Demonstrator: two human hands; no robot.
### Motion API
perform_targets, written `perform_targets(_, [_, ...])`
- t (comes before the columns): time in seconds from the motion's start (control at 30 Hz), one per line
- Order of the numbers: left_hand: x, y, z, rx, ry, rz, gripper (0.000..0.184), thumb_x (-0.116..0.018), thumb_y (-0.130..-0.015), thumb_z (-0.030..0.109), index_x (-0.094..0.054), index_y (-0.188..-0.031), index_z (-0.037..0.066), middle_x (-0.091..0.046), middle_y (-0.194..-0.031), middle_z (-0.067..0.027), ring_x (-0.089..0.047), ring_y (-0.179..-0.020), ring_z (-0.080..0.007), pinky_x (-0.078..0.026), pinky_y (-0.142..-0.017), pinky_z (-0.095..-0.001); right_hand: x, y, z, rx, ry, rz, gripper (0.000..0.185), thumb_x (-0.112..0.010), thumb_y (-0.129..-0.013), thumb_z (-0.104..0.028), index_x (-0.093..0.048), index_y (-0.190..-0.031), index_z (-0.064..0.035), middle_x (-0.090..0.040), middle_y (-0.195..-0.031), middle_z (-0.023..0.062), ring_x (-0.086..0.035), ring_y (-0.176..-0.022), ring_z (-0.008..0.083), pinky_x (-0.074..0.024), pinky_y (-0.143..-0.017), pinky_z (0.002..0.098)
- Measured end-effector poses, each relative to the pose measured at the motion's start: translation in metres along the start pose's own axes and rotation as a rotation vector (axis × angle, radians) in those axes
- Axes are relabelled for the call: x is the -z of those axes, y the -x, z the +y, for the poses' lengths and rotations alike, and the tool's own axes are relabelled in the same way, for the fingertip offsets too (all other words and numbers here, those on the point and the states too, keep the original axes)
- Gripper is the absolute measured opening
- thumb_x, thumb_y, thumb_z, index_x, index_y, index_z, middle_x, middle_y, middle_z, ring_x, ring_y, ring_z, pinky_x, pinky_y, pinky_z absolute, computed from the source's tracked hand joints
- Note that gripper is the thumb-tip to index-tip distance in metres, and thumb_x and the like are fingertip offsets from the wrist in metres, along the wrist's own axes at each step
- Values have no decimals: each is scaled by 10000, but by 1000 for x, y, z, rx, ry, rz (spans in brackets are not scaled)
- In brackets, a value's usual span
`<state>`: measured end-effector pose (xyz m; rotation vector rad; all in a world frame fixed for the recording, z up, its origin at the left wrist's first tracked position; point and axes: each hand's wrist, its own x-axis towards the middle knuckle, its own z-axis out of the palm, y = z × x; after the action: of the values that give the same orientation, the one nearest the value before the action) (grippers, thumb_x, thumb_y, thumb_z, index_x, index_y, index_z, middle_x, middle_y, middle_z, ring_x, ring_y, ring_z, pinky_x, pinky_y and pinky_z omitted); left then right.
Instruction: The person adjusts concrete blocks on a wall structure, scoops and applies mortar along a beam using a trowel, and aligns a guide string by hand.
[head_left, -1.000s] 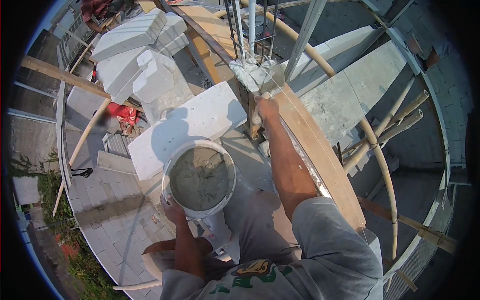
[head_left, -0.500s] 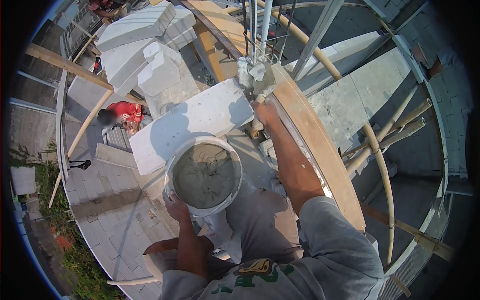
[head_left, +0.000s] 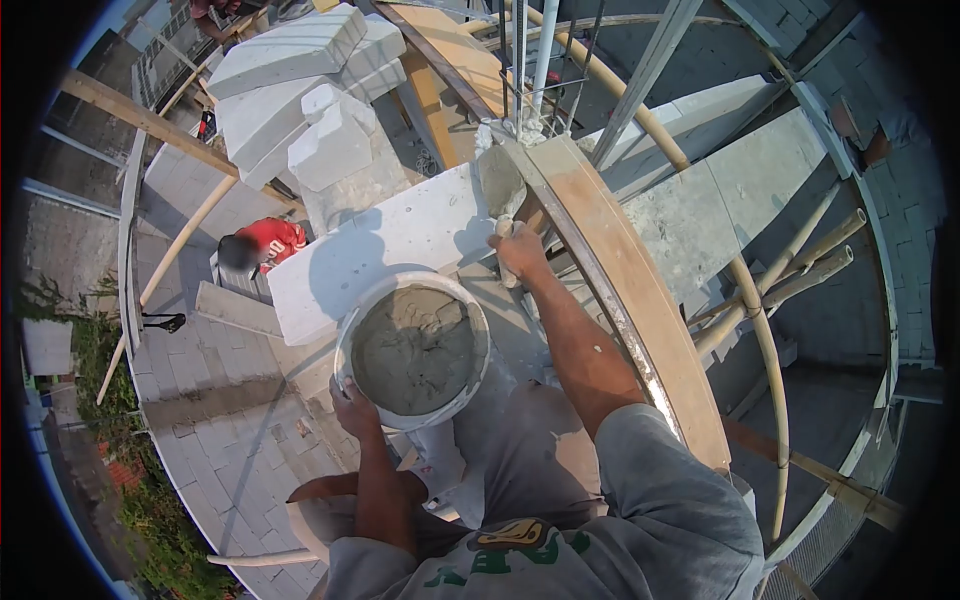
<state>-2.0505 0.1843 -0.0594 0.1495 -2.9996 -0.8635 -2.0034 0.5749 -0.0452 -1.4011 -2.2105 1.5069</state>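
With the mortar bucket (head_left: 343, 350) as the centre of the clock and twelve at the top of the view, the left hand (head_left: 357, 408) has its grip closed on the bucket's side near eight o'clock. Grey mortar (head_left: 418, 350) lies inside, its surface rough and uneven.

The right hand (head_left: 518, 252), between one and two o'clock, has its grip wrapped around the handle of a trowel (head_left: 502, 182). The blade points towards twelve, beside the near end of the curved board (head_left: 635, 290); whether the blade touches anything cannot be told.

A long white block (head_left: 400, 235) lies just beyond the bucket, from ten to one o'clock, with shadows across its face. Upright steel bars (head_left: 520, 70) stand at one o'clock. A pile of white blocks (head_left: 285, 60) sits at eleven, and a person in a red shirt (head_left: 272, 243) is at ten. Lashed bamboo poles (head_left: 750, 290) cross near three o'clock.
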Motion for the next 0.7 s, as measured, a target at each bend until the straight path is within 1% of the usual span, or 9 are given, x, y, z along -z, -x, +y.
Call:
perform_targets(0.03, [1, 0, 3, -10, 27, -4, 435, -455, -916, 301, -495, -1272, 55, -568, -1192, -198, -545, -1077, -369, -412, -906, -419, -1, 6, -4, 25, 20, 8, 544, -634, -725, -283, -496, -1079, 106, -591, -1025, 327, -565, -1020, 446, -437, -903, 445])
perform_targets(0.13, [4, 0, 1, -26, 57, -8, 436, -458, -916, 303, -497, -1268, 49, -570, -1186, -201, -547, -1072, -370, -411, -908, -421, 2, 13, -17, -20, 203, 72, 517, -611, -735, -251, -457, -1096, 86, -609, -993, 306, -595, -965, 435, -468, -857, 451])
perform_targets(0.17, [3, 0, -3, -25, 41, -6, 437, -458, -917, 305, -498, -1266, 47, -571, -1182, -202, -547, -1071, -370, -411, -907, -421, 3, 18, -20, 0, 283, 105, 488, -595, -738, -227, -442, -1093, 71, -622, -964, 285, -618, -921, 415, -490, -815, 453])
perform_targets(0.27, [-1, -1, -5, -41, 61, -3, 439, -457, -918, 311, -500, -1262, 41, -575, -1173, -204, -548, -1070, -369, -411, -905, -422, 4, 8, -24, 7, 397, 74, 476, -594, -744, -231, -451, -1093, 58, -632, -946, 260, -628, -910, 391, -497, -801, 448])
perform_targets(0.37, [0, 1, -1, -31, 63, 1, 443, -455, -918, 312, -497, -1265, 40, -575, -1171, -206, -547, -1072, -368, -410, -906, -421, -1, -18, -38, 71, 435, 33, 468, -595, -747, -243, -453, -1090, 41, -638, -945, 242, -636, -901, 372, -502, -796, 439])
perform_targets(0.47, [-1, -2, -2, -27, 51, -3, 448, -453, -916, 309, -490, -1275, 44, -574, -1175, -206, -546, -1076, -367, -408, -911, -419, 0, -15, -63, 118, 456, 47, 484, -604, -742, -254, -452, -1106, 28, -642, -947, 233, -637, -903, 366, -504, -799, 430])
perform_targets(0.57, [0, 1, -4, -24, 46, -8, 451, -450, -915, 305, -484, -1283, 46, -572, -1181, -204, -545, -1082, -364, -406, -916, -417, -10, -22, -47, 53, 286, 132, 495, -604, -736, -244, -450, -1122, 26, -641, -940, 242, -635, -911, 367, -504, -801, 429])
perform_targets(0.67, [-1, -2, 1, -7, 54, -15, 453, -447, -917, 307, -481, -1283, 43, -569, -1187, -203, -542, -1088, -362, -402, -923, -417, 0, -16, -40, 46, 398, 132, 495, -596, -744, -220, -444, -1147, 24, -624, -958, 237, -637, -892, 366, -505, -781, 443])
perform_targets(0.7, [1, 0, 1, 8, 52, -20, 454, -446, -917, 308, -481, -1283, 41, -568, -1189, -203, -541, -1091, -361, -400, -925, -417, 1, -17, -35, 82, 451, 189, 487, -591, -750, -209, -444, -1155, 17, -614, -965, 230, -638, -887, 362, -506, -773, 445])
